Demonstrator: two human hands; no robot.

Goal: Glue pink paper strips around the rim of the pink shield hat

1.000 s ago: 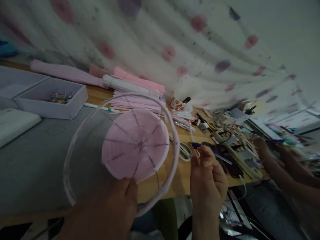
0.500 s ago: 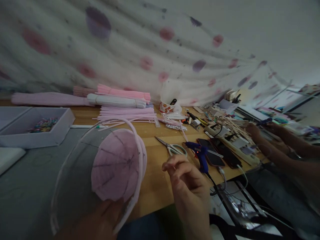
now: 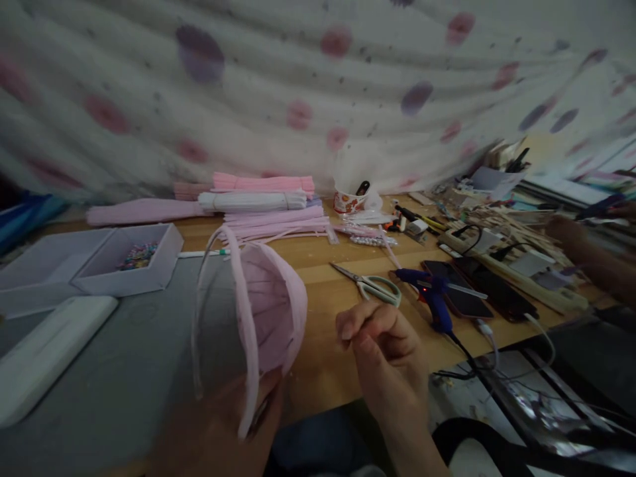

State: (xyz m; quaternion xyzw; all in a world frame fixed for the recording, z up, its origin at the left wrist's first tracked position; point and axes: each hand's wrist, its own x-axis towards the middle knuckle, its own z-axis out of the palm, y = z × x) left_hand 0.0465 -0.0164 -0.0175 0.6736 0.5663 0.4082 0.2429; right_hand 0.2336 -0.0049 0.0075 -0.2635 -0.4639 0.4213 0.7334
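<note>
"While my left hand [image 3: 213,427] grips the pink bowl [image 3: 291,301] low on its near side, my right hand [image 3: 390,361] hangs to the right, apart from it."

"How does the left one hold?"

"It's closed on the bowl's lower edge, though my fingertips are partly hidden. The bowl sits just above that hand, over the bench [image 3: 318,377], tipped so its hollow faces left, with dark lines running along the inside."

"And that pale hoop [image 3: 245,318]?"

"Nearly edge-on to me, just left of the bowl. One side crosses the bowl's left edge and runs down in front of my left hand; whether it touches the skin I can't tell."

"Your right?"

"Fingers curled in, thumb and forefinger tips close to each other. I can't tell if something thin is pinched there."

"What's around you?"

"Just beyond my right hand lie the scissors [image 3: 380,290], handles nearest my fingers. To the right of that hand is a blue glue gun [image 3: 434,298], a small red light on it, with two phones [image 3: 497,288] beside it. Beyond my left hand are bundled strips [image 3: 253,201], pink and white; farther left, a box [image 3: 132,283] of tiny coloured pieces. Well off to my right is a co-worker's hand [image 3: 566,235]"
</note>
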